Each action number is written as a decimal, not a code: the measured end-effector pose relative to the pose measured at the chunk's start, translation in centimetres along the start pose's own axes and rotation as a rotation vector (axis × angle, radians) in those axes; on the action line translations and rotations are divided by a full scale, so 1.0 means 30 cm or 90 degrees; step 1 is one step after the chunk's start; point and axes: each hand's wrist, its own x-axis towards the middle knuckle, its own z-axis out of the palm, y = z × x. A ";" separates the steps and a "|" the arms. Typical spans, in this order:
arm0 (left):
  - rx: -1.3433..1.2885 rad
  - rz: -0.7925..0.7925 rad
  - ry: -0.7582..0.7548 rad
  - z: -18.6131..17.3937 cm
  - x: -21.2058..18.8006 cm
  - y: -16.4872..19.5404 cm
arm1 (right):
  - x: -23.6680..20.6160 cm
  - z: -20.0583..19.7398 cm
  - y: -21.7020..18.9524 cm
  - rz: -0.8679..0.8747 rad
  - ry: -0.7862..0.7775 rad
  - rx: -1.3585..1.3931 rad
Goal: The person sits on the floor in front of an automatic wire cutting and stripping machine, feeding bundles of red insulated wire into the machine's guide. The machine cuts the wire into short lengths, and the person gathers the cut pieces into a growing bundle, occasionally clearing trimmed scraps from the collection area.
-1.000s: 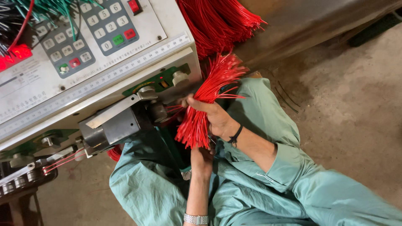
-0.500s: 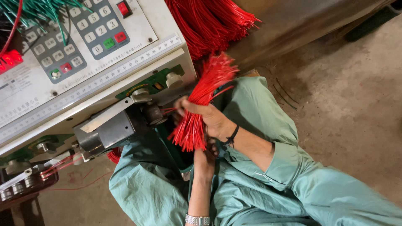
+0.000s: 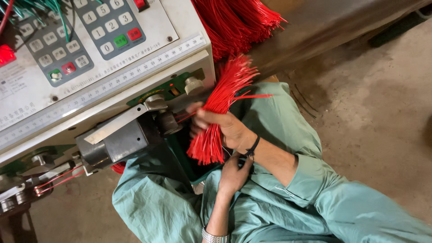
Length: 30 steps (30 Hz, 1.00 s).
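My right hand (image 3: 225, 128), with a black band at the wrist, is closed around the middle of a bundle of thin red wires (image 3: 227, 92). The bundle slants from upper right to lower left, its cut ends (image 3: 207, 150) fanned out below my fist. It is held right beside the grey metal head (image 3: 121, 139) of a wire-cutting machine. My left hand (image 3: 234, 175), a metal watch (image 3: 213, 235) on its wrist, reaches up from below and touches the underside of my right wrist near the bundle's lower end. Its fingers are hidden.
The machine's white panel (image 3: 148, 58) with keypads and a ruler strip fills the upper left. A thick hank of red wires (image 3: 234, 22) hangs behind it, and green wires (image 3: 40, 6) lie at the top left. Two red wires (image 3: 54, 180) run into rollers at the left. Concrete floor (image 3: 369, 112) lies to the right.
The view has drifted slightly. My right hand keeps the bundle by the machine's head and has shifted a little toward it. My left hand stays under the right wrist.
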 end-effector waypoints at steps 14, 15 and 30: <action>-0.011 -0.041 -0.040 -0.042 -0.012 0.088 | 0.008 -0.028 0.018 0.005 -0.004 -0.002; -0.017 -0.033 -0.041 -0.047 -0.014 0.097 | 0.009 -0.023 0.007 0.005 -0.001 0.011; -0.027 -0.067 -0.057 -0.050 -0.010 0.100 | 0.001 0.024 -0.009 0.037 0.017 0.006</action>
